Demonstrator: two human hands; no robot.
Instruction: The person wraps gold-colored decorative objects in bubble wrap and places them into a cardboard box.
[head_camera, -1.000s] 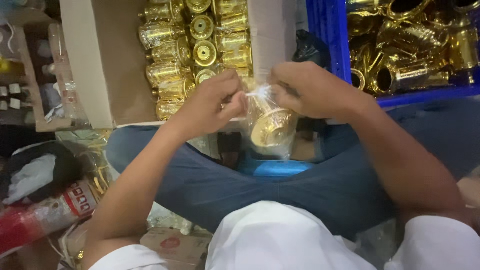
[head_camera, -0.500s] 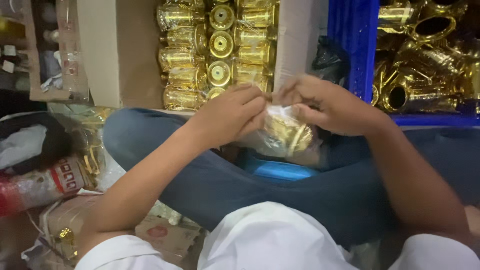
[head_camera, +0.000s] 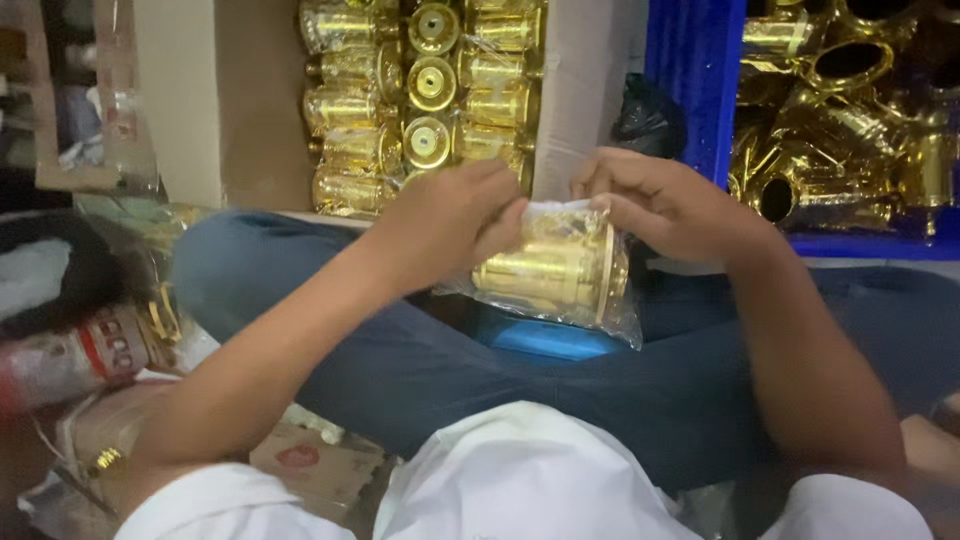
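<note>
**Gold cup in clear bag: risks at the bag mouth**

Gold cup (head_camera: 548, 268) is lying on its side inside a clear plastic bag (head_camera: 560, 300), held above your lap, over the dark trousers (head_camera: 560, 390) and a blue object (head_camera: 545, 340) beneath it. Your left hand (head_camera: 450, 215) is pinching the top edge of the bag at its left corner, fingers closed on the film. Your right hand (head_camera: 665, 205) is pinching the same edge at the right, fingers likewise closed on the plastic. Neither hand is gripping the cup itself; only the film is carrying it.

Judgements on what could go wrong:

- The cup is hanging sideways, wide end toward your right. If you are letting one corner dip, it is likely to slide toward the open mouth and drop onto your legs.
- Thin film under a hard rim could be tearing if you are pulling the two corners apart too firmly.
- A shiny plated surface is probably marking easily; a fall could be scuffing it.
- The cardboard box (head_camera: 250, 100) of bagged gold cups (head_camera: 430, 95) is sitting just beyond your left hand, and the blue crate (head_camera: 695, 80) of loose gold pieces (head_camera: 850, 110) beyond your right; a swung elbow could be knocking either.

Whether the bag mouth is sealed: cannot tell.
</note>
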